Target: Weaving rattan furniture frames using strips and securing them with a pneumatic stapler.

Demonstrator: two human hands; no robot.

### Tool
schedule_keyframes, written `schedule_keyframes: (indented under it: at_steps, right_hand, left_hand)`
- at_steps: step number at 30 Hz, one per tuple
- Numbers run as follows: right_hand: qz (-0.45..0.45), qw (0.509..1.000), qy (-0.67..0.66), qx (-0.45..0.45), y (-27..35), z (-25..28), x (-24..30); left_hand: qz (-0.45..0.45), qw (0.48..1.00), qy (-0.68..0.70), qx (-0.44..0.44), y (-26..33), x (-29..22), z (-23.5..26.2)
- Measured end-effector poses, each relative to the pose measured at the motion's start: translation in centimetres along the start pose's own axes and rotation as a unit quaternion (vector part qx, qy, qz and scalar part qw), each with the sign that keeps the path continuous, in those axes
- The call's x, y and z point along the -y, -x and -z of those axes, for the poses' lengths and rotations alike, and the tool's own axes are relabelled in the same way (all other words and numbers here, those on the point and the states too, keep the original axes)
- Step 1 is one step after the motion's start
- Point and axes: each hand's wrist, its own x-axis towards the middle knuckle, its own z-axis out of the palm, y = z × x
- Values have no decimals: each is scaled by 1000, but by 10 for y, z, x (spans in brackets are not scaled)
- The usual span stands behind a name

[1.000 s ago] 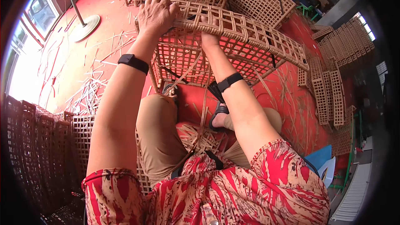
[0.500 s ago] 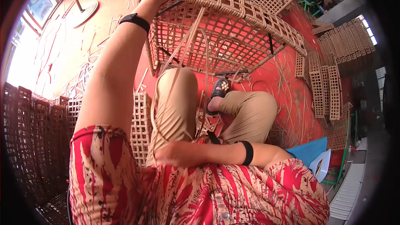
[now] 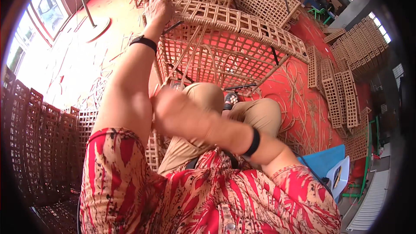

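A large openwork wicker basket [image 3: 225, 54] of tan strips on a dark metal frame lies in front of my knees, its open side toward me. My left hand [image 3: 159, 11] is closed over the left end of its thick woven rim [image 3: 234, 19], fingers bent over the edge. Long loose cane strands [image 3: 189, 54] hang from the rim inside the basket. My right hand [image 3: 173, 110] is crossed over to the left, above my thigh and beside my left forearm. Motion blurs its fingers, and whether a strand is in them cannot be made out.
Dark woven panels [image 3: 32, 134] stand close on my left. More wicker baskets [image 3: 268, 0] sit beyond, and stacked woven pieces [image 3: 338, 91] are at the right. Cane scraps [image 3: 299, 108] litter the red floor. A blue seat [image 3: 323, 160] and a white container [image 3: 339, 175] are by my right elbow.
My right hand has risen from my lap, moving up and forward toward my left forearm. My left hand stays on the rim. The view has shifted slightly.
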Motion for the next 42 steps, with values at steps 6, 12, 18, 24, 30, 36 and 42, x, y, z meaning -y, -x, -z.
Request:
schedule_keyframes:
  at_steps: [6, 12, 18, 24, 30, 36, 42]
  right_hand:
    - [-162, 900, 252, -316, 31, 76, -205]
    - [-258, 886, 332, -196, 61, 105, -306]
    - [-262, 885, 338, -182, 69, 92, -343]
    - [-286, 900, 273, -181, 60, 109, -293]
    - [-301, 894, 305, -128, 69, 107, -297]
    - [-330, 889, 283, -145, 67, 113, -299]
    - [-312, 869, 336, -186, 86, 111, -346]
  left_hand:
    - [-28, 993, 110, -43, -1, 19, 0]
    - [89, 880, 433, -173, 131, -64, 20]
    - [239, 671, 694, 103, 141, -124, -45]
    - [211, 714, 657, 117, 155, -122, -9]
    - [246, 879, 388, 124, 339, 0, 24]
    - [471, 861, 36, 188, 619, 165, 98]
    - [729, 626, -173, 216, 666, 159, 156]
